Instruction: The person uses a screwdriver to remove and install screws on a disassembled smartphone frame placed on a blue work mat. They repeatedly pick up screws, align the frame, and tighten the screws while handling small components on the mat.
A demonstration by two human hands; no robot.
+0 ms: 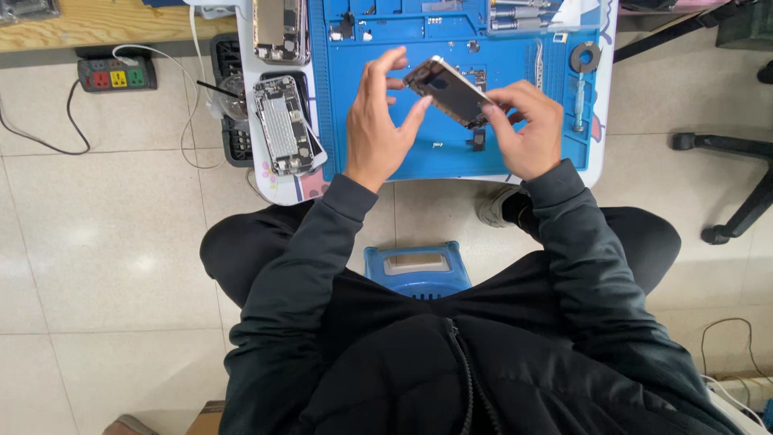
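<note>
Both hands up over the blue repair mat (419,157), sharing one phone body (445,90), held tilted, dark inner side up.

Right hand (527,129): fingers curled, pinching the phone's lower-right end between thumb and fingertips. Firm grasp.

Left hand (377,121): fingers spread and mostly straight; thumb tip and one fingertip touch the phone's left edge, the rest fan out above it. Light contact, not a full grip.

Below the right fingers, a small dark part (477,140) lies on the mat. Right of them, a ring-shaped roll (585,57) and a slim screwdriver (579,101). Left of the left fingers, an opened phone (282,125) lies insides up; another phone shell (280,30) sits beyond it. Blue stool (417,270) between the knees.
</note>
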